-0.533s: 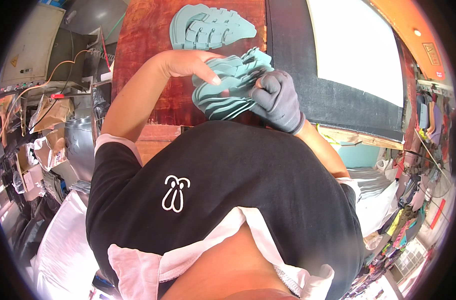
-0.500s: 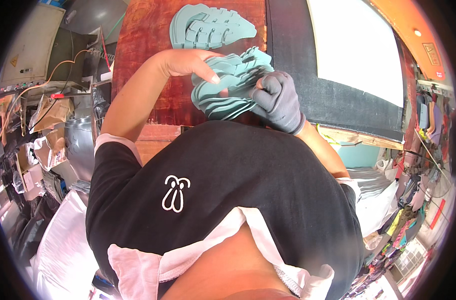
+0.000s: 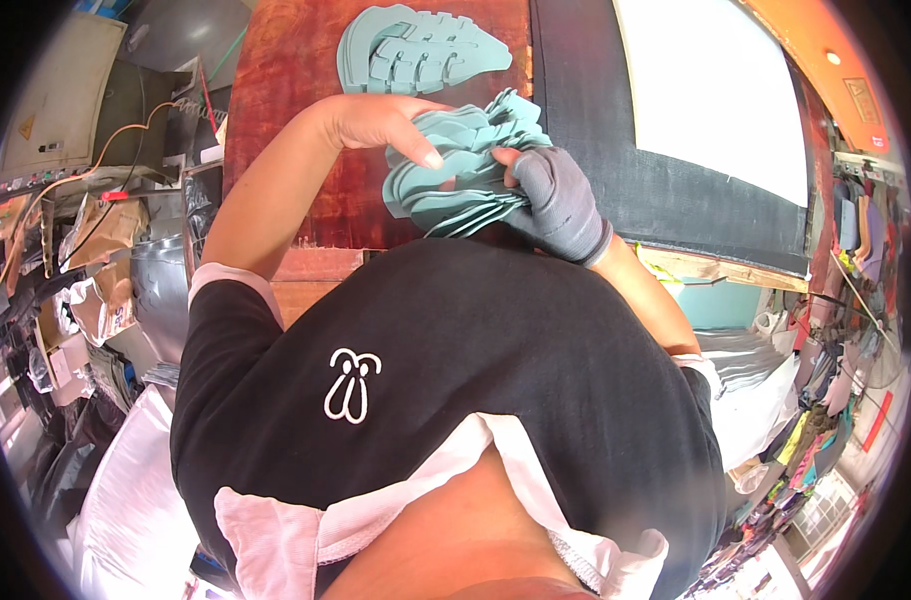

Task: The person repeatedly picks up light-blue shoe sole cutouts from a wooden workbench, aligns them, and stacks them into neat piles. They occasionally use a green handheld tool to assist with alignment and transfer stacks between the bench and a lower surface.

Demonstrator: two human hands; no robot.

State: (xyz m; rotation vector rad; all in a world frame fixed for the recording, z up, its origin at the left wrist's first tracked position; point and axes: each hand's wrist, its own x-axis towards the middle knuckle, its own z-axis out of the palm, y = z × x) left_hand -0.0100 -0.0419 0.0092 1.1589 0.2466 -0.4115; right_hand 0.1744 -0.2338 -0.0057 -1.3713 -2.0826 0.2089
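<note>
A fanned bundle of thin teal cut-out pieces with curved, slotted outlines is held over the front of a reddish-brown wooden table. My left hand, bare, clasps the bundle from the left, its thumb lying across the top; its other fingers are mostly hidden behind the pieces. At the right end, my right hand, in a grey glove with bare fingertips showing, pinches the edges of the pieces between thumb and fingers. Farther back on the table lies a second stack of the same teal pieces.
To the right is a black work surface with a large white sheet on it. An orange machine panel stands at the far right. Bags and boxes crowd the left; a white sack stands at lower left.
My right hand has turned at the bundle's right end, so its thumb and fingertip now show against the pieces. The pieces' edges have shifted and spread slightly; my left hand keeps its hold.
</note>
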